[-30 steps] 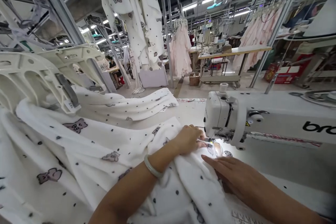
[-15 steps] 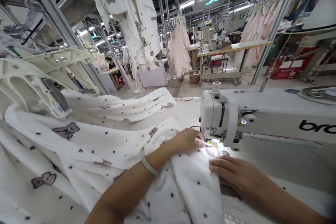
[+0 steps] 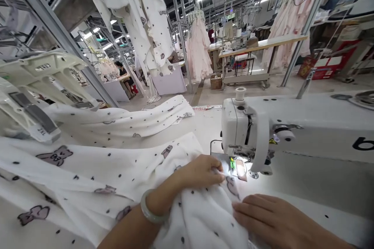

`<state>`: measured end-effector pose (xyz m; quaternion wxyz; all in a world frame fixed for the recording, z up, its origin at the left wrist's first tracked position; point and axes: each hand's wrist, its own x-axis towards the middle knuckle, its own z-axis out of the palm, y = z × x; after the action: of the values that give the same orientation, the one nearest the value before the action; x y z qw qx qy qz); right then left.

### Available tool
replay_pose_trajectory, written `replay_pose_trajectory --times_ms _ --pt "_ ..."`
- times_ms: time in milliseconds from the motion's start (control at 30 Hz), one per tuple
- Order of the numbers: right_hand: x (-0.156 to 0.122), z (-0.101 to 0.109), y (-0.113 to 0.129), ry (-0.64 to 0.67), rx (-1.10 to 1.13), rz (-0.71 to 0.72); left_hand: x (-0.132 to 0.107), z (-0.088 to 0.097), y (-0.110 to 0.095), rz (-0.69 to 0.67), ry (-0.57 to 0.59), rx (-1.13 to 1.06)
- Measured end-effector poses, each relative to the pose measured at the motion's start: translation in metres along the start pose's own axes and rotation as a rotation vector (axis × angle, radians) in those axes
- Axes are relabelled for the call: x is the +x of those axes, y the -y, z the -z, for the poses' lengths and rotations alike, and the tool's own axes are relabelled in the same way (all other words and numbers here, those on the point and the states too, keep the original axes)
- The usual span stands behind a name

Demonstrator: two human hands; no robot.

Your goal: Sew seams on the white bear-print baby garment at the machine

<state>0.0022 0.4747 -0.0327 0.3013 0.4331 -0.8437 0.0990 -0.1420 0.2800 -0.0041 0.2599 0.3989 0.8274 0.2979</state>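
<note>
My left hand [image 3: 201, 171] reaches forward from the lower middle, forearm angled up and to the right, a pale bangle [image 3: 150, 213] on the wrist. The hand lies knuckles up on the white fabric [image 3: 117, 171], its fingers curled down and bunched together, their tips pressing a fold of the cloth just left of the presser foot [image 3: 233, 163]. Whether they pinch the cloth or only press it, I cannot tell.

My right hand [image 3: 269, 220] comes in from the lower right, palm down and flat. Its fingers [image 3: 244, 210] are straight, close together and pointing left, resting on the edge of the same fabric, nearer to me than the foot. They grip nothing.

The fabric, printed with small dots and grey bears, is heaped between my hands and spreads far to the left across the table [image 3: 210, 124]; its leading edge lies under the lit foot of the sewing machine [image 3: 263, 124], which stands just beyond my fingertips.

Further off, a second printed piece [image 3: 140, 118] lies on the table, white garments [image 3: 137, 15] hang above, and pink garments [image 3: 200, 46] hang behind.
</note>
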Motion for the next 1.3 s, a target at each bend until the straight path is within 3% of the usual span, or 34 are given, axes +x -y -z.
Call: replay_pose_trajectory --times_ms 300,533,733,933,1100,1300 --pt "-0.007 -0.005 -0.001 0.038 -0.013 0.0 0.008 -0.011 0.0 -0.092 -0.083 0.111" --pt "-0.008 -0.011 -0.013 0.006 -0.03 -0.118 0.007 -0.014 0.003 -0.123 -0.108 0.115" --pt "-0.023 -0.022 -0.023 0.104 -0.075 -0.168 0.003 -0.02 -0.001 -0.049 -0.126 0.155" --pt "-0.019 -0.019 -0.022 0.161 -0.048 -0.183 0.004 -0.032 -0.004 0.014 -0.181 0.289" --pt "-0.019 -0.02 -0.023 0.138 -0.186 -0.182 0.018 -0.038 0.0 0.027 -0.231 0.221" --pt "-0.023 -0.024 -0.027 0.125 -0.24 -0.227 0.039 -0.032 0.003 0.057 -0.252 0.269"
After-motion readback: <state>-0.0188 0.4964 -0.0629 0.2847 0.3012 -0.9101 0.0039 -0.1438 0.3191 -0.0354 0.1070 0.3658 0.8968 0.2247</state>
